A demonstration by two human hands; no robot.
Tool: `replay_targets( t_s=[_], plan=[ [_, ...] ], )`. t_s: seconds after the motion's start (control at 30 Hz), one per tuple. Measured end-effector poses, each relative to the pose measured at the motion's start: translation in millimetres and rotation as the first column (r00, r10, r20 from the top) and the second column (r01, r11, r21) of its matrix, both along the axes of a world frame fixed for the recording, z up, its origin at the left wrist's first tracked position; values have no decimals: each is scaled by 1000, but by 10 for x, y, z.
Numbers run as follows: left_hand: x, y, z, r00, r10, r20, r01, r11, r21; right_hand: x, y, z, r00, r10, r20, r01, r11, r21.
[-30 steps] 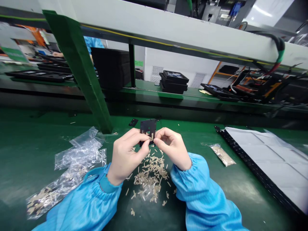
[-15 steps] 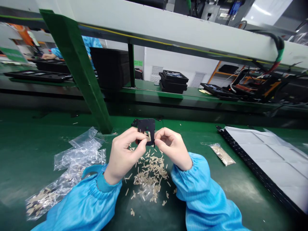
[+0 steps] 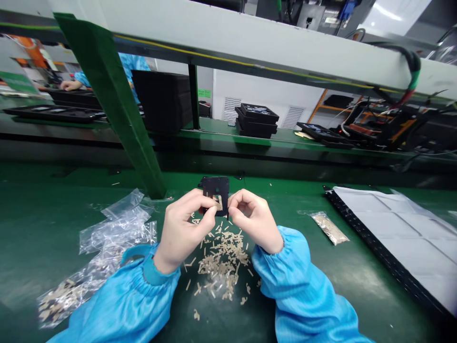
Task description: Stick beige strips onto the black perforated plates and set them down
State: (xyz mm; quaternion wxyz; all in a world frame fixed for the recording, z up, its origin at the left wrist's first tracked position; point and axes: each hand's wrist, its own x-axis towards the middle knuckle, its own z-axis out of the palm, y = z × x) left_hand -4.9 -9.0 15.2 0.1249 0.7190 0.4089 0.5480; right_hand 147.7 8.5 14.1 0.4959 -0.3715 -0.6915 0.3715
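Note:
My left hand (image 3: 187,226) pinches a thin black plastic frame (image 3: 219,183) by its left side, thumb in front. The frame is held upright above the table and has a cut-out near its middle, where a small beige strip (image 3: 220,202) shows beside my thumb tip. My right hand (image 3: 253,216) is at the frame's right edge, thumb and forefinger pressed together there. Whether those fingertips grip the edge or some small piece is hidden. Below both hands lies a loose heap of small beige pieces (image 3: 228,250) on the green tabletop.
Clear plastic bags (image 3: 117,233) with beige pieces lie to the left. A small filled bag (image 3: 329,227) and a black-edged tray with white sheeting (image 3: 396,224) are on the right. A green post (image 3: 117,109) rises ahead. Black trays (image 3: 256,121) sit behind; another person's hand (image 3: 70,85) is far left.
Both hands and the black frame stay almost in place, with only a very slight shift. The whole view has moved a little.

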Motion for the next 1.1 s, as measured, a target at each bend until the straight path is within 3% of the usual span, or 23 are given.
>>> replay_targets(
  t_s=[0.33,0.5,0.77,0.97,1.1],
  plan=[
    [-27,23,-15,1000,-19,24,20,998,-51,-2,10,-13,1000,4,17,-4,1000,2],
    [-48,62,-61,989,-91,118,104,989,-108,-20,-16,7,1000,17,-3,-17,1000,-11],
    [-81,157,-225,905,-245,347,302,946,-120,-24,-93,53,996,49,-71,-50,999,-19],
    [-68,154,-225,883,-256,393,330,935,-132,-37,-138,80,997,53,-58,-54,999,-9],
    [-46,122,-196,808,-314,498,426,896,-126,-38,-126,57,1000,13,-13,-12,1000,23]
  ],
)
